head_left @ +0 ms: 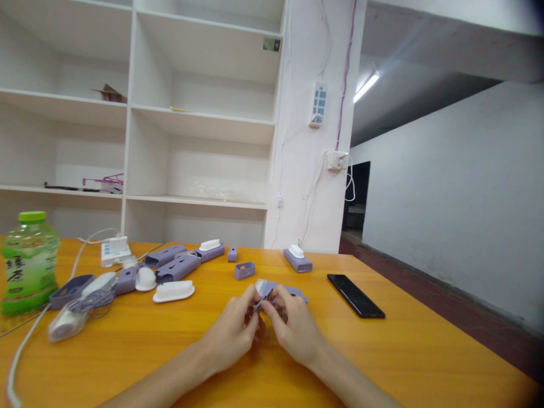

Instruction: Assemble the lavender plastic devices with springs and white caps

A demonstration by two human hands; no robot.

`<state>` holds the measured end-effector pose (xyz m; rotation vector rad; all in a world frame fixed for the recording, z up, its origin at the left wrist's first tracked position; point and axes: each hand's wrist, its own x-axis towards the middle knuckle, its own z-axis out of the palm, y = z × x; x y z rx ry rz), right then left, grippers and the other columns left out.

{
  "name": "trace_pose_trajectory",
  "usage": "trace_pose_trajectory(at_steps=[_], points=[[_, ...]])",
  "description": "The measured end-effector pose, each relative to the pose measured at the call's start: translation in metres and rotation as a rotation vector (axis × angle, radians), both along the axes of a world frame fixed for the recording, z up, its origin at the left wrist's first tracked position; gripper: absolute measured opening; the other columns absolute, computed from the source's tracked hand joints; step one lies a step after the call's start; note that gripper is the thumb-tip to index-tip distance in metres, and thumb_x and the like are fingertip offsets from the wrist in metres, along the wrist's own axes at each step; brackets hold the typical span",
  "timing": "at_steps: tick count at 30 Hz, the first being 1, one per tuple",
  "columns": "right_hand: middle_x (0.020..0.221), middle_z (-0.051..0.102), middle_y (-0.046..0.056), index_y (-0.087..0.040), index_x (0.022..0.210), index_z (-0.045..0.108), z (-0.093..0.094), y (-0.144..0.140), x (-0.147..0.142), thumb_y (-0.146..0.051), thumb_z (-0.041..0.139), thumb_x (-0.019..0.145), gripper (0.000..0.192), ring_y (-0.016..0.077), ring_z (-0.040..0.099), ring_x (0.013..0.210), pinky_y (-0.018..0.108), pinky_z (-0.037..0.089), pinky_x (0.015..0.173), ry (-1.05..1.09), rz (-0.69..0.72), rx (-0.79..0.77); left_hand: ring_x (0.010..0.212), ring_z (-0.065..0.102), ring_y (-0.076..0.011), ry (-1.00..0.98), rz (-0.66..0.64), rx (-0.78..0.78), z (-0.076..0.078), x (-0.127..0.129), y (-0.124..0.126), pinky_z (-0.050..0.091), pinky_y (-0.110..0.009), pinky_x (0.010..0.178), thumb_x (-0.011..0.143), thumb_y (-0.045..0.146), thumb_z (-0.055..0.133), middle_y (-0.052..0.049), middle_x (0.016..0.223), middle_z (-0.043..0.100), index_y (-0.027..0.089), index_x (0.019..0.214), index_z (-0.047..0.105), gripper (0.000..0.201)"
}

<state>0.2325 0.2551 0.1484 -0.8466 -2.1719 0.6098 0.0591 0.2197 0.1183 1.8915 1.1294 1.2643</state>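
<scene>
Both hands meet over the front middle of the table. My left hand point(236, 326) pinches one side of a small lavender piece point(266, 296), and my right hand point(293, 323) grips its other side. Fingers cover most of the piece, so its exact shape is hidden. Just behind the right fingers lies a lavender plastic part point(297, 292), partly covered by the hand. A short lavender ring-shaped part point(245, 270) sits beyond the hands, and a tiny lavender block point(232, 254) is farther back. To the left rests a white oval cap point(174, 290).
Several lavender casings point(178, 266) lie at the back left, near a bundled cable point(96, 292), a power strip point(114, 251) and a green bottle point(30, 263). A lavender casing with a white cap point(297, 259) stands at the back. Right of my hands lies a black phone point(355, 296).
</scene>
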Motion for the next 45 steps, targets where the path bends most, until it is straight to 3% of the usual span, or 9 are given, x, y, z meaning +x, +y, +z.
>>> trace_pose_trajectory(at_steps=[6, 14, 20, 22, 26, 28, 30, 38, 45], points=[[0.056, 0.059, -0.004, -0.022, 0.079, 0.049, -0.001, 0.0, -0.003, -0.045, 0.047, 0.1, 0.031, 0.0118, 0.052, 0.046, 0.022, 0.032, 0.046, 0.043, -0.008, -0.123, 0.075, 0.064, -0.0163, -0.036, -0.083, -0.022, 0.006, 0.0, -0.003, 0.051, -0.025, 0.067, 0.099, 0.028, 0.047, -0.004, 0.089, 0.066, 0.023, 0.1, 0.049, 0.006], [0.049, 0.059, -0.006, -0.02, 0.092, 0.052, -0.013, 0.005, 0.001, -0.068, 0.037, 0.095, 0.05, 0.0098, 0.044, 0.028, 0.017, 0.027, 0.03, 0.01, 0.037, -0.482, 0.073, 0.061, -0.0171, 0.186, 0.098, 0.094, 0.001, -0.008, 0.001, 0.047, -0.026, 0.068, 0.094, 0.029, 0.052, -0.003, 0.079, 0.066, 0.021, 0.095, 0.062, 0.013], [0.063, 0.065, 0.001, -0.015, 0.098, 0.057, -0.008, 0.015, 0.002, -0.068, 0.026, 0.096, 0.061, 0.0121, 0.055, 0.036, 0.018, 0.036, 0.035, 0.018, 0.054, -0.599, 0.06, 0.068, -0.0179, -0.096, 0.072, -0.124, -0.001, -0.005, 0.013, 0.051, -0.023, 0.049, 0.092, 0.041, 0.055, 0.0, 0.068, 0.066, 0.021, 0.081, 0.053, 0.023], [0.069, 0.066, 0.004, -0.015, 0.099, 0.059, -0.002, 0.017, 0.007, -0.063, 0.029, 0.098, 0.057, 0.0143, 0.06, 0.045, 0.021, 0.042, 0.041, 0.02, 0.024, -0.537, 0.064, 0.073, -0.0217, -0.23, 0.048, -0.199, -0.002, -0.006, 0.018, 0.055, -0.025, 0.047, 0.089, 0.046, 0.058, -0.002, 0.072, 0.068, 0.02, 0.083, 0.049, 0.028], [0.098, 0.066, 0.008, -0.019, 0.115, 0.063, 0.01, 0.018, 0.023, -0.039, 0.054, 0.096, 0.028, 0.0188, 0.065, 0.082, 0.029, 0.053, 0.073, -0.033, 0.035, -0.056, 0.063, 0.075, -0.0258, -0.395, -0.009, -0.32, -0.005, -0.007, 0.024, 0.055, -0.025, 0.043, 0.082, 0.051, 0.067, -0.006, 0.075, 0.072, 0.019, 0.084, 0.045, 0.039], [0.111, 0.062, 0.009, -0.024, 0.129, 0.057, 0.012, 0.017, 0.027, -0.033, 0.059, 0.095, 0.035, 0.0205, 0.062, 0.095, 0.031, 0.051, 0.084, -0.119, 0.12, 0.162, 0.061, 0.075, -0.0261, -0.429, -0.055, -0.358, -0.007, -0.006, 0.024, 0.055, -0.026, 0.043, 0.08, 0.053, 0.069, -0.01, 0.08, 0.074, 0.019, 0.085, 0.044, 0.042], [0.116, 0.058, 0.007, -0.028, 0.134, 0.054, 0.011, 0.017, 0.028, -0.03, 0.063, 0.094, 0.042, 0.0207, 0.061, 0.101, 0.031, 0.05, 0.088, -0.189, 0.188, 0.261, 0.061, 0.075, -0.0259, -0.435, -0.1, -0.372, -0.008, -0.004, 0.022, 0.056, -0.026, 0.044, 0.082, 0.055, 0.068, -0.013, 0.08, 0.075, 0.018, 0.087, 0.044, 0.044], [0.101, 0.064, 0.005, -0.021, 0.111, 0.062, -0.005, 0.028, 0.02, -0.026, 0.065, 0.093, 0.019, 0.0193, 0.062, 0.093, 0.028, 0.049, 0.084, -0.197, 0.162, 0.399, 0.061, 0.075, -0.0252, -0.497, -0.168, -0.409, -0.011, 0.003, 0.017, 0.056, -0.026, 0.044, 0.078, 0.058, 0.072, -0.012, 0.079, 0.075, 0.017, 0.089, 0.045, 0.051], [0.072, 0.055, -0.002, -0.02, 0.088, 0.058, -0.022, 0.028, 0.009, -0.023, 0.068, 0.084, 0.012, 0.0138, 0.051, 0.06, 0.025, 0.041, 0.058, -0.115, -0.009, 0.393, 0.058, 0.073, -0.0216, -0.552, -0.158, -0.357, -0.005, 0.012, 0.013, 0.056, -0.024, 0.045, 0.083, 0.059, 0.067, -0.009, 0.071, 0.073, 0.018, 0.088, 0.044, 0.047]])
